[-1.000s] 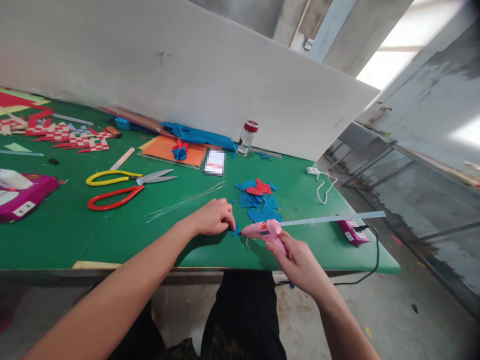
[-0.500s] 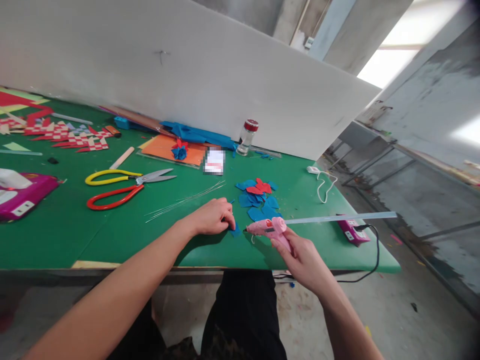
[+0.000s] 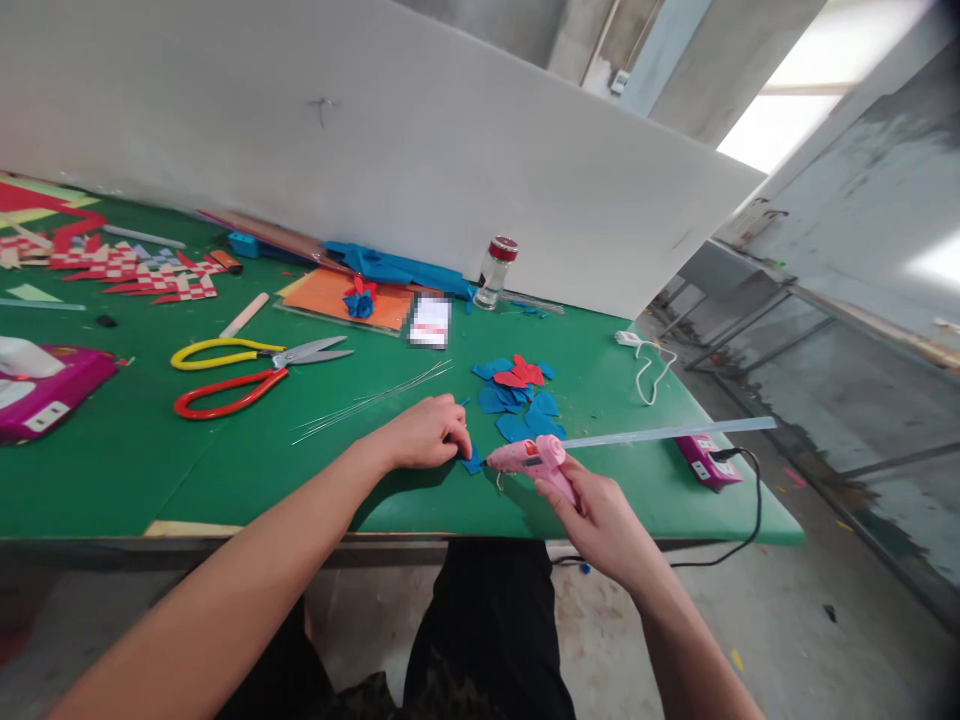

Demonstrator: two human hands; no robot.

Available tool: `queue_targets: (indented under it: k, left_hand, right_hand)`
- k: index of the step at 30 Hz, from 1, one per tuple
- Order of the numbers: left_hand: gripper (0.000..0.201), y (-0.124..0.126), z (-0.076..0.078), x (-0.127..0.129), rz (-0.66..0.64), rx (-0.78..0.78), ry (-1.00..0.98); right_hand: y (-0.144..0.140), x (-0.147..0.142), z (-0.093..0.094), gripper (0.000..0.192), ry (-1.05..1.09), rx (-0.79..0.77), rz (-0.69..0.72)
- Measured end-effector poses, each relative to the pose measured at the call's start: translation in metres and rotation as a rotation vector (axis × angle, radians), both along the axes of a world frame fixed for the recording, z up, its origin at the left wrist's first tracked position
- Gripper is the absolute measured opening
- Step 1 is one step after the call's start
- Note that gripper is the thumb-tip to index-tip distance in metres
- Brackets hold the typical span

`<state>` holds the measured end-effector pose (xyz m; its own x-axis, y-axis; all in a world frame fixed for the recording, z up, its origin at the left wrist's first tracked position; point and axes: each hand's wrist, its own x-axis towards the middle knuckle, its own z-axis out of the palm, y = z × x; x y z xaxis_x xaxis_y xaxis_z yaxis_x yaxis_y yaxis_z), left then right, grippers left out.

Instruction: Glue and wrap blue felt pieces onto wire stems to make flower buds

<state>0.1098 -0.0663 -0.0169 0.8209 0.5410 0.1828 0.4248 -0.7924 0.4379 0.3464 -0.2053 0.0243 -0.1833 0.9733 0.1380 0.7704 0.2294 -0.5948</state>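
My right hand [image 3: 589, 505] is wrapped round the handle of a pink glue gun [image 3: 525, 456], from whose back a long clear glue stick [image 3: 667, 433] sticks out. The gun's nozzle is at the edge of a small blue petal-like piece [image 3: 472, 462] on the table. My left hand [image 3: 431, 432] is closed, its fingertips pressed on that blue piece, and partly hides it. Just beyond the gun is a pile of blue pieces [image 3: 514, 428] with red pieces [image 3: 523, 372] on top.
Scissors [image 3: 262, 375] and thin wires [image 3: 371, 402] lie to the left on the green table [image 3: 270, 490]. A red-lidded jar [image 3: 496, 273] stands by the white board. A purple power strip [image 3: 707, 462] with a black cord sits at right. A red-and-blue flower [image 3: 360, 300] rests on orange sheets.
The glue gun in my right hand has shifted slightly left, bringing its nozzle to the edge of the blue piece. My left hand has stayed in place.
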Motion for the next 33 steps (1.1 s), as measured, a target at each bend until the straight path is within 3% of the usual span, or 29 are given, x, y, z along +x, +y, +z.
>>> queue_targets:
  k: [11,23,33]
  left_hand:
    - [0.034,-0.001,0.002,0.0,0.004,-0.01,0.005]
    - [0.032,0.0,0.001,0.0,-0.002,-0.006,-0.001]
    - [0.033,-0.001,0.003,0.0,-0.001,-0.011,0.003]
  right_hand:
    - [-0.001,-0.008,0.001,0.032,-0.023,0.044,0.056]
    - [-0.002,-0.002,0.007,0.036,-0.027,0.013,-0.01]
    - [0.0,-0.008,0.0,0.032,0.002,0.04,0.066]
